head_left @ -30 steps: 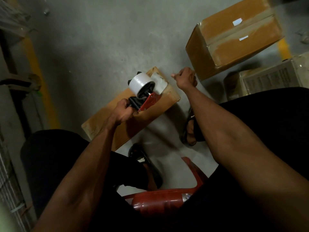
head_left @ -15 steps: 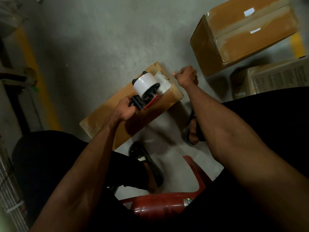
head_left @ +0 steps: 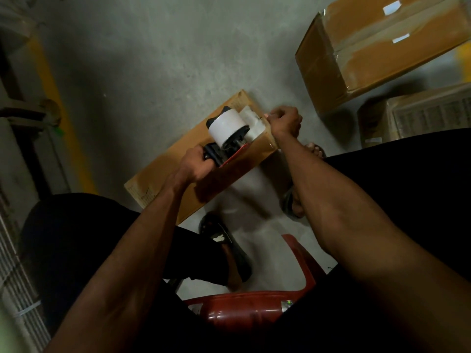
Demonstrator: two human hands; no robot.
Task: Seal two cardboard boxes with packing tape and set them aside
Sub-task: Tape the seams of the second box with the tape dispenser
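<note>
In the head view, a long, flat cardboard box (head_left: pixel 178 179) lies on the concrete floor (head_left: pixel 153 59) between the person's feet, its long axis running from lower left to upper right. The left hand (head_left: pixel 196 165) is curled round the black handle of the tape dispenser (head_left: pixel 226 138), which sits over the box's far end with its white roll uppermost. The right hand (head_left: pixel 285 122) is just beyond that end, at the box's upper-right corner, its fingers pinching the free end of the tape strip (head_left: pixel 252 121) drawn out from the roll (whether the strip already sticks to the cardboard I cannot tell).

So the box stretches away from the right hand's fingers toward the lower left, back under the left forearm, and the left hand is the nearer one to the untaped length. The likely move is to anchor the strip at the corner and draw the dispenser along that axis.

Bare floor lies along the box's upper-left edge. On the near side a sandalled foot (head_left: pixel 224 240) and a red chair (head_left: pixel 254 309) crowd in. A larger taped box (head_left: pixel 369 54) stands well apart, upper right.
</note>
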